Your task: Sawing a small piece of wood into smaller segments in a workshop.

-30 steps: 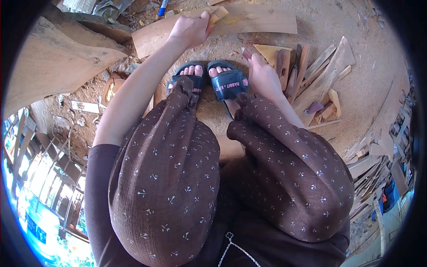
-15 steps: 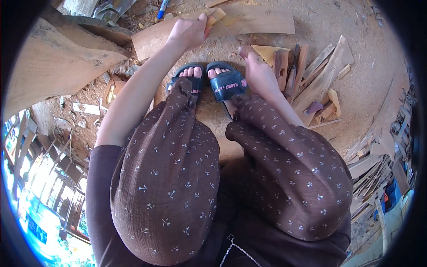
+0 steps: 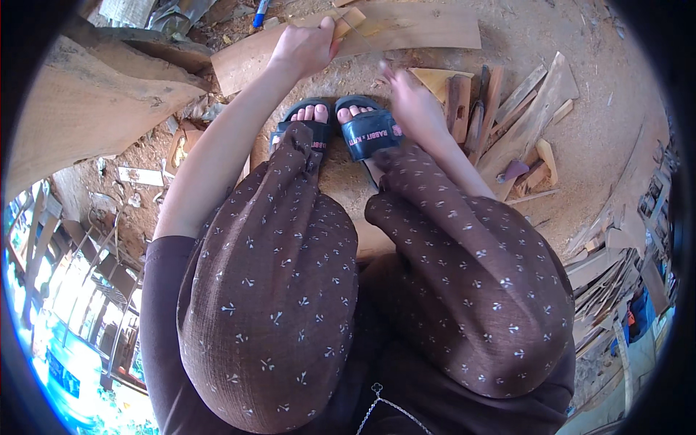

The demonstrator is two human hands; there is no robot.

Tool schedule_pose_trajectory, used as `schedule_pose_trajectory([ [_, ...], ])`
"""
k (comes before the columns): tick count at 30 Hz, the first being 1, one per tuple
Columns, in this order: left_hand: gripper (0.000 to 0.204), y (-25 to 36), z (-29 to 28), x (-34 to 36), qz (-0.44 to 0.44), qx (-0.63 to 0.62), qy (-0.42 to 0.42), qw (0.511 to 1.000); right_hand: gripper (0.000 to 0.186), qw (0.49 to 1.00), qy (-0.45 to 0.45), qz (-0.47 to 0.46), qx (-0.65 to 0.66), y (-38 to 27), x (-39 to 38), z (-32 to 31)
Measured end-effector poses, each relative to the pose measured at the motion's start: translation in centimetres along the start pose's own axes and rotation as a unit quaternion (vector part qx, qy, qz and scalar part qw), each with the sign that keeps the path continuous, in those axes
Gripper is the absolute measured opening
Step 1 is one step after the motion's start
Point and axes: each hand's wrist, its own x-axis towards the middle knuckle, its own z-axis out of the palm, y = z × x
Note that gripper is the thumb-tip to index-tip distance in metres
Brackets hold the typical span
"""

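My left hand is closed around a small light wooden block, pressing it down over a long curved board on the ground. In my right hand, just beyond my right foot, is a thin rod-like tool with a brownish handle. Its slim shaft slants up and left toward the block; motion blurs it, so its exact kind and whether it touches the wood cannot be made out. My feet in dark slide sandals stand close behind the board.
Right of my right hand lie wood offcuts and long-handled tools. A large wooden slab rises at the left. A blue marker lies beyond the board. Stacked wood strips line the far right; a blue water jug stands lower left.
My right hand has moved slightly up and left with the thin tool, its shaft now nearer the block. My left hand has barely shifted, still holding the block.
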Motion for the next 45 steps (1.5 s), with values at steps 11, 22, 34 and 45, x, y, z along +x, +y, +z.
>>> schedule_pose_trajectory([
  [11, 0.030, 0.6, 1.0, -0.1, -0.015, 0.028, 0.054, 0.998, 0.023, 1.000, 0.002, -0.017, 0.001, -1.5, 5.5, 0.4],
  [22, 0.027, 0.9, 2.5, -0.5, 0.022, 0.150, 0.176, 0.973, 0.022, 1.000, -0.013, -0.021, -0.004, -1.5, 3.9, -0.2],
  [34, 0.026, 0.3, 2.6, -0.7, 0.058, 0.093, 0.210, 0.971, 0.024, 1.000, -0.002, -0.015, 0.015, -1.0, 4.1, 0.3],
  [45, 0.060, 1.3, 2.4, -1.4, -0.017, 0.176, 0.206, 0.963, 0.023, 1.000, 0.002, -0.019, 0.021, -0.7, 3.6, 0.4],
])
